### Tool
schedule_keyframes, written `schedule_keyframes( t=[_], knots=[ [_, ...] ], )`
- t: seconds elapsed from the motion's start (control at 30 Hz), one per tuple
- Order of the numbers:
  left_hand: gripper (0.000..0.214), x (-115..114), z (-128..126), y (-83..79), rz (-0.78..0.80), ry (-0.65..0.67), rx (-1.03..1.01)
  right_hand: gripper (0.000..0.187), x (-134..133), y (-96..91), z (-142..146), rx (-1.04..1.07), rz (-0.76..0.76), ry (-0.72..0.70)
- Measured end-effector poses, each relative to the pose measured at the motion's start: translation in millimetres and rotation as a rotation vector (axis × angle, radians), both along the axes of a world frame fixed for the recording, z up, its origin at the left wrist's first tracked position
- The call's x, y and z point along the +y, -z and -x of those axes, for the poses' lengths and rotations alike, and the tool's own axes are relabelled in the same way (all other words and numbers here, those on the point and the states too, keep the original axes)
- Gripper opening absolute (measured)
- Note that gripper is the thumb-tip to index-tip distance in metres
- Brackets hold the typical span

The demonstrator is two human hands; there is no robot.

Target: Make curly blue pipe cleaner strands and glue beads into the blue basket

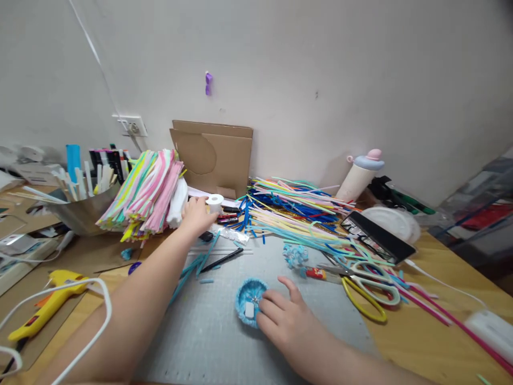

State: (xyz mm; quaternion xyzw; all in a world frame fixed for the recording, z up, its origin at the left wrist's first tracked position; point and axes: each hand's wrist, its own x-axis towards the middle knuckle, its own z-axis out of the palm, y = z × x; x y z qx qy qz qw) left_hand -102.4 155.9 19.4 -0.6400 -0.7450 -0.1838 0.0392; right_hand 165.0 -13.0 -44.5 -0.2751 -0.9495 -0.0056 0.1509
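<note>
My left hand [196, 215] reaches far across the desk, its fingers closed around a small white tape roll [215, 202] by the cardboard. My right hand [282, 315] rests on the grey cutting mat [208, 337], fingertips pressed on a round blue pipe-cleaner piece [249, 300] with a small white block in its middle. A little blue fuzzy flower [295, 254] lies just beyond that hand.
Stacks of coloured pipe cleaners lie at left [146, 192] and right [288, 208]. Yellow-handled scissors [368, 291], a glue tube [318, 273], a yellow glue gun [52, 302] with white cord, a black case [379, 235], a bottle [360, 176], a pen holder [86, 206] and cardboard [216, 155] surround the mat.
</note>
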Motion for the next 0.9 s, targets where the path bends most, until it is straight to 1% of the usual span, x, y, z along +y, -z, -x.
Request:
schedule_keyframes(
  t=[0.07,0.17,0.27,0.33,0.4,0.5,0.6,0.67,0.77,0.9],
  knots=[
    [0.046,23,-4,4.5,0.029,-0.001,0.014,0.015,-5,-1.9,-13,0.006,-0.004,0.0],
    [0.041,42,-7,10.6,0.05,0.0,0.035,0.017,-10,-11.9,-28,0.007,0.027,-0.001],
    [0.041,51,-7,14.6,0.053,-0.011,0.039,0.026,-8,-28.8,-38,0.006,0.11,-0.069],
    [0.041,55,-6,17.2,0.045,-0.009,0.032,0.03,-5,-37.4,-43,0.051,0.14,-0.111],
    [0.04,58,-4,20.0,0.032,0.018,0.019,0.031,-1,-39.8,-48,0.136,0.147,-0.09],
    [0.037,63,-3,23.8,-0.005,0.087,-0.021,0.035,2,-33.2,-55,0.242,0.153,-0.017],
    [0.034,64,0,23.5,-0.084,0.126,-0.098,0.038,4,-24.2,-60,0.317,0.15,0.026],
    [0.034,61,2,19.9,-0.172,0.128,-0.178,0.039,4,-20.5,-61,0.35,0.155,0.046],
    [0.039,50,6,9.7,-0.348,0.148,-0.333,0.036,5,-17.9,-60,0.377,0.174,0.065],
    [0.045,31,7,-6.6,-0.56,0.217,-0.595,0.033,5,-16.3,-59,0.412,0.196,0.081]
  ],
)
